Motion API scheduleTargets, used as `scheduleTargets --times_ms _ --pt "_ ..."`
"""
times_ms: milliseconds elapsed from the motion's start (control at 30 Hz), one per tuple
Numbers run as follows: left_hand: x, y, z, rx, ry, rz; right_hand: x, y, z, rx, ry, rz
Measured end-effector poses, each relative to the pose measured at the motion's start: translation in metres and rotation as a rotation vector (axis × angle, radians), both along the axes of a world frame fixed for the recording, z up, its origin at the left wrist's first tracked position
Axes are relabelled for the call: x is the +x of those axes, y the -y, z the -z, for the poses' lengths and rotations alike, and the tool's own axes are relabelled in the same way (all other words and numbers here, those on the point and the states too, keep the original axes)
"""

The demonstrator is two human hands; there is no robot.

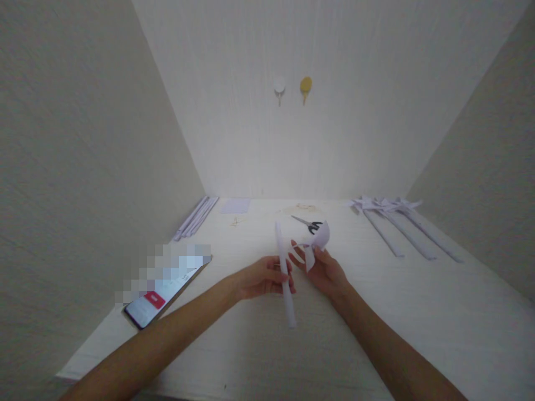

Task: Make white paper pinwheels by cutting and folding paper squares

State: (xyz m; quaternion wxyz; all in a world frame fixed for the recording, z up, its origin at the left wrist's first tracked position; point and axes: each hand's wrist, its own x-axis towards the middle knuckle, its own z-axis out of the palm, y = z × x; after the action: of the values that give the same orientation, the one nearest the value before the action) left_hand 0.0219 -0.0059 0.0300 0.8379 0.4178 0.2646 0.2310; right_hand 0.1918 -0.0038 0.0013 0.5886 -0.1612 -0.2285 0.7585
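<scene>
My left hand (259,277) is closed around a long rolled white paper stick (284,273), held tilted above the pale desk (418,323). Just to its right, my right hand (322,269) pinches a curled, folded white paper piece (318,240) close to the upper part of the stick. Both hands hover over the middle of the desk. A pair of scissors (308,224) lies flat on the desk just behind my hands.
A phone (165,289) with a lit screen lies at the desk's left edge. Several paper sticks (196,218) lie at the back left. Finished paper pinwheels on sticks (397,223) lie at the back right. Two hooks (292,89) hang on the back wall.
</scene>
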Motion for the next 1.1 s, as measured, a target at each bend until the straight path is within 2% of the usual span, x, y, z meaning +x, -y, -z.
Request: scheduleTargets --times_ms 100,267,433,633,900,1100 --pt "0.006 0.008 0.016 0.021 0.020 0.103 -0.001 -0.002 0.001 0.006 0.057 0.030" --pt "0.003 0.005 0.019 0.029 0.091 0.158 -0.003 -0.004 0.002 0.032 0.106 0.055" --pt "0.001 0.005 0.022 0.036 0.192 0.109 -0.002 -0.001 0.000 0.018 0.119 0.046" --pt "0.001 0.007 0.022 0.034 0.247 0.078 -0.001 0.001 0.000 -0.100 0.112 0.062" --pt "0.002 0.004 0.031 -0.113 0.317 0.025 0.000 -0.001 0.001 -0.139 0.107 0.123" --pt "0.000 0.000 0.026 -0.161 0.363 0.019 0.001 -0.002 0.001 -0.184 0.112 0.130"
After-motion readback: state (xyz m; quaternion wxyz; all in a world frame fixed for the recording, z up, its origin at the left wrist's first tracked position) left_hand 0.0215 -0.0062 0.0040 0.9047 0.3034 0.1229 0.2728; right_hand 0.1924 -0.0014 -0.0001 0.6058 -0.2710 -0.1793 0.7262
